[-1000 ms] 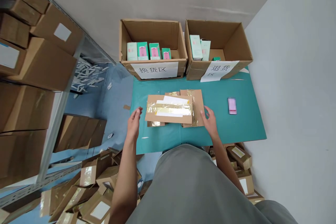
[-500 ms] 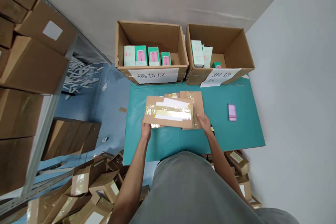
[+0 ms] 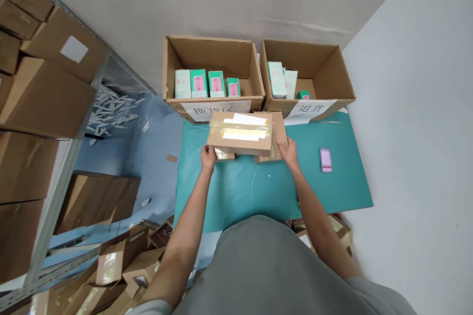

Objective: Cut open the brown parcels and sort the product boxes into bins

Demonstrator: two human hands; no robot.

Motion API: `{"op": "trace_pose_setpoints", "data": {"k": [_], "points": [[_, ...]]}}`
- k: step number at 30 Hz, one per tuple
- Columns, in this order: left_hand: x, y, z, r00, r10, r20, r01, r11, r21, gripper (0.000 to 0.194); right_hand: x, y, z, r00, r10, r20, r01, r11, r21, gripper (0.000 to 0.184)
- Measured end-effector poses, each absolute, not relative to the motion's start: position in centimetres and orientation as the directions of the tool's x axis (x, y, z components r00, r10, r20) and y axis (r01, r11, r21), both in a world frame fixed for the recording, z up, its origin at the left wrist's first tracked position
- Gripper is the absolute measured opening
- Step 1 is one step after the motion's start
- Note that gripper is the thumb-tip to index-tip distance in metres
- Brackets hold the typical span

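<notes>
A stack of flattened brown cardboard pieces (image 3: pixel 242 133) with clear tape and white labels is held above the teal mat (image 3: pixel 258 187). My left hand (image 3: pixel 209 157) grips the stack's left end from below. At the right end my right hand (image 3: pixel 288 151) clasps the stack, fingers curled round the edge. The stack sits in front of two open cartons.
Two open cartons stand at the mat's far edge, the left carton (image 3: pixel 214 71) and the right carton (image 3: pixel 306 71), both holding green and pink product boxes and bearing paper signs. A small pink item (image 3: pixel 325 159) lies on the mat's right. Shelving with boxes (image 3: pixel 40 98) stands left; flattened parcels (image 3: pixel 121 266) litter the floor.
Both hands moved from beside the cardboard stack to its ends, closed on it, and lifted it off the mat and away toward the cartons.
</notes>
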State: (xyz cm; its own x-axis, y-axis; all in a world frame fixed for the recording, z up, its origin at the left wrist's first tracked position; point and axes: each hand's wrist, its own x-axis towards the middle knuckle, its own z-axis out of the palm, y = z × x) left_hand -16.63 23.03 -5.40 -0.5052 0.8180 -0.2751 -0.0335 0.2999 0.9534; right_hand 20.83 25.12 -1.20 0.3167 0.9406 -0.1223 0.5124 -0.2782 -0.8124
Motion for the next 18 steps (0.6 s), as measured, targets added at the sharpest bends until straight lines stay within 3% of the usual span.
{"op": "trace_pose_setpoints", "data": {"k": [3, 7, 14, 18], "points": [[-16.7, 22.4, -4.0, -0.541, 0.815, -0.210, 0.023, 0.264, 0.964, 0.046, 18.8, 23.3, 0.7, 0.274, 0.960, 0.053, 0.559, -0.114, -0.821, 0.063], [-15.5, 20.3, -1.5, -0.368, 0.908, -0.203, -0.043, 0.201, 0.979, 0.062, 15.8, 20.7, 2.8, 0.061, 0.997, 0.037, 0.394, 0.009, -0.919, 0.064], [-15.5, 11.9, 2.4, -0.314, 0.940, -0.132, -0.058, 0.120, 0.991, 0.066, 16.7, 12.4, 5.1, -0.003, 0.992, -0.127, 0.356, -0.117, -0.927, 0.057], [-15.8, 4.1, 2.4, -0.276, 0.937, -0.212, -0.027, 0.213, 0.977, 0.060, 18.1, 3.9, 5.1, 0.031, 0.977, -0.212, 0.307, -0.211, -0.928, 0.059]]}}
